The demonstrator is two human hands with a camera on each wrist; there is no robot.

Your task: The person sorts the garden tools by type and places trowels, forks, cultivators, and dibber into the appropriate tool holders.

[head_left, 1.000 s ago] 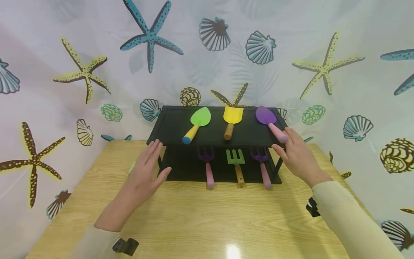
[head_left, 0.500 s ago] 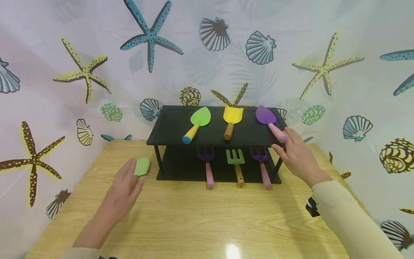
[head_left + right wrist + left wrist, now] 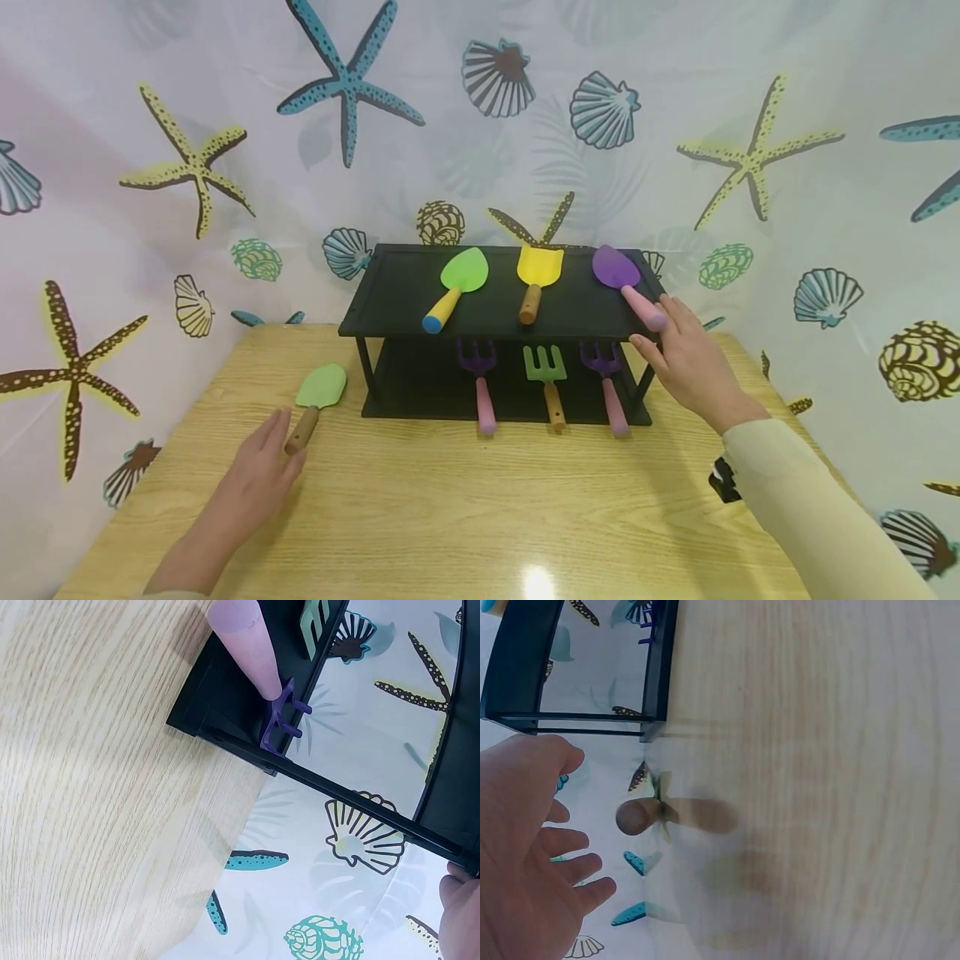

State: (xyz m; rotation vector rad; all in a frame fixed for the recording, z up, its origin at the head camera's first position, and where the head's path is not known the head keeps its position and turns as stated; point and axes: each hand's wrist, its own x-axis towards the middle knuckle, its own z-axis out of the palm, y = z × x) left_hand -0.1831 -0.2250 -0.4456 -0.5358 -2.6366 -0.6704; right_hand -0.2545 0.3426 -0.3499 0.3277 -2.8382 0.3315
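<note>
On the table at left lies a trowel (image 3: 322, 387) with a light green blade and brown handle. My left hand (image 3: 252, 468) hovers just beside its handle, fingers extended and holding nothing; the left wrist view shows the handle end (image 3: 632, 817) apart from my fingertips. My right hand (image 3: 693, 362) rests at the right front corner of the black two-tier rack (image 3: 390, 292), its fingers close to the pink handle of a purple trowel (image 3: 617, 267). In the right wrist view only part of that hand (image 3: 461, 919) shows at the rack's edge.
A green trowel (image 3: 464, 271) and a yellow shovel (image 3: 539, 266) lie on the upper tier. Below are a purple fork (image 3: 477, 358), a green fork (image 3: 546, 364) and another purple fork (image 3: 602, 359), handles jutting over the front edge. A patterned curtain (image 3: 465, 158) surrounds the table.
My left hand has moved from the rack's left corner down and left to the trowel on the table, uncovering its handle. The right hand has stayed in place.
</note>
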